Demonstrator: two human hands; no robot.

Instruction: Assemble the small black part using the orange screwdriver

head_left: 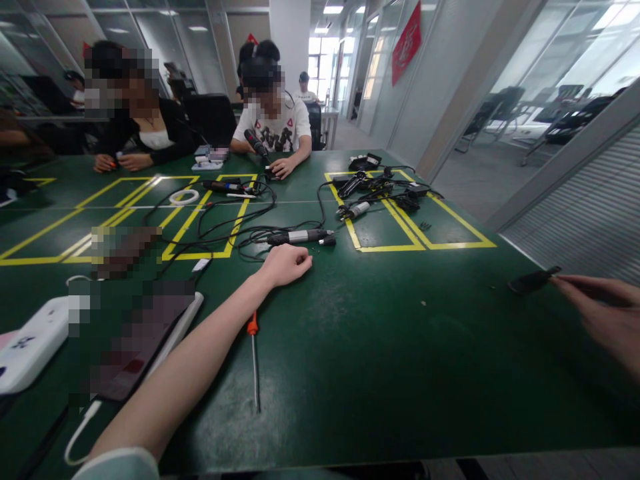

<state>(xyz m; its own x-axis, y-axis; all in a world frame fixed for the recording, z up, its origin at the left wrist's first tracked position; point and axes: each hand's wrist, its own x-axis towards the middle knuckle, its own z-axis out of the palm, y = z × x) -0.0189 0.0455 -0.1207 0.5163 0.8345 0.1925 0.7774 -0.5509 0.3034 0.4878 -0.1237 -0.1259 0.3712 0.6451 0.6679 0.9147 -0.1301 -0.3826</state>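
Observation:
My left hand (287,264) rests on the green table with its fingers curled in. Whatever it may hold is hidden. Just beyond it lies a pen-shaped electric screwdriver (299,237), silver and black, with a small black part (327,243) beside its tip. Below my left forearm, a screwdriver (255,353) with an orange handle lies on the table, its handle partly covered by the arm. At the far right my right hand (603,310) pinches one end of a dark flat piece (531,281), blurred, low over the table or touching it.
Yellow tape marks rectangles on the table (360,347). Black cables and tools (367,187) lie at the back right. A phone (145,340) and a white power strip (37,343) are at left. Across the table a person (275,123) holds a power tool (256,143); another person (145,133) sits left.

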